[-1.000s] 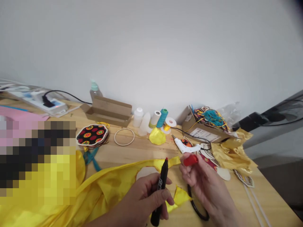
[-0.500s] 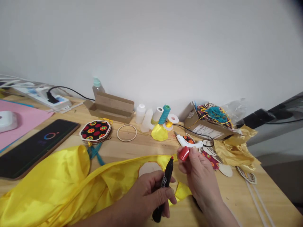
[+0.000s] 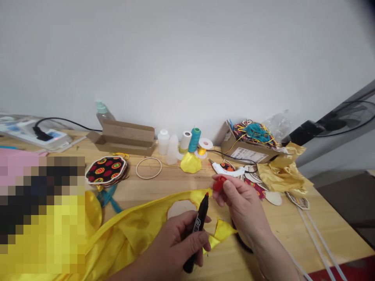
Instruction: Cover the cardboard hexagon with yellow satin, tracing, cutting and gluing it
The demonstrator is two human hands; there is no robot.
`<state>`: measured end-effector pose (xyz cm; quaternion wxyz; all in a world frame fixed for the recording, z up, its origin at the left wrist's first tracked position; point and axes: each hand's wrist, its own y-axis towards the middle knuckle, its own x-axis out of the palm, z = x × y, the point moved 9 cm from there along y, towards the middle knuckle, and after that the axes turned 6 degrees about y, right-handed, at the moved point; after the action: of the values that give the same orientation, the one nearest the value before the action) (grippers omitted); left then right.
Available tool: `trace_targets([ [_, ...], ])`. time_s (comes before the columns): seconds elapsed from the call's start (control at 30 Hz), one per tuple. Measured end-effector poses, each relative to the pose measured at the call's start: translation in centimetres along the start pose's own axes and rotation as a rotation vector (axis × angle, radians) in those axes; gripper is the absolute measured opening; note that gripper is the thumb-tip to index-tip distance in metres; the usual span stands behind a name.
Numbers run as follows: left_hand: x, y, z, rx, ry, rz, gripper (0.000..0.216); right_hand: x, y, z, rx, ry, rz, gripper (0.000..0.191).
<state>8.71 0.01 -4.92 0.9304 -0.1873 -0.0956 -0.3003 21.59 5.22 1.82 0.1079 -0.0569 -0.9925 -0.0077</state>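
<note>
My left hand (image 3: pixel 178 240) is closed around a black marker (image 3: pixel 197 228) with a red tip, held upright above a yellow satin cloth (image 3: pixel 131 230). My right hand (image 3: pixel 241 205) pinches the marker's red cap (image 3: pixel 219 182) just to the right of the tip, a little apart from it. A round hole is cut in the cloth, and a pale disc (image 3: pixel 180 207) shows through it, right behind the marker. A dark ring (image 3: pixel 240 242) lies under my right wrist.
On the wooden table (image 3: pixel 293 222) sit a white glue gun (image 3: pixel 227 170), thread spools (image 3: pixel 193 140), a wooden hoop (image 3: pixel 148 168), patterned fabric discs (image 3: pixel 106 170), cardboard boxes (image 3: pixel 124 136), gold fabric (image 3: pixel 283 175) and white rods (image 3: pixel 319 242). A power strip (image 3: pixel 43 134) lies at far left.
My right hand has brought the red cap leftward and closer to the marker's tip. The left hand keeps the marker upright. The view has shifted slightly to the right.
</note>
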Motion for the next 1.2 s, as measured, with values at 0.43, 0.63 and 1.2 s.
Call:
trace_targets([
  [0.43, 0.0, -0.1, -0.1, 0.003, -0.010, -0.013, 0.044, -0.2, 0.7, -0.1, -0.040, 0.008, -0.058, 0.021],
  [0.63, -0.2, -0.2, -0.1, 0.001, -0.006, 0.008, 0.043, -0.6, 0.6, 1.1, 0.075, 0.186, -0.023, 0.026],
  [1.2, 0.0, -0.1, -0.1, 0.005, 0.007, -0.010, 0.042, 0.2, -0.1, 2.1, 0.117, 0.276, 0.094, 0.033],
])
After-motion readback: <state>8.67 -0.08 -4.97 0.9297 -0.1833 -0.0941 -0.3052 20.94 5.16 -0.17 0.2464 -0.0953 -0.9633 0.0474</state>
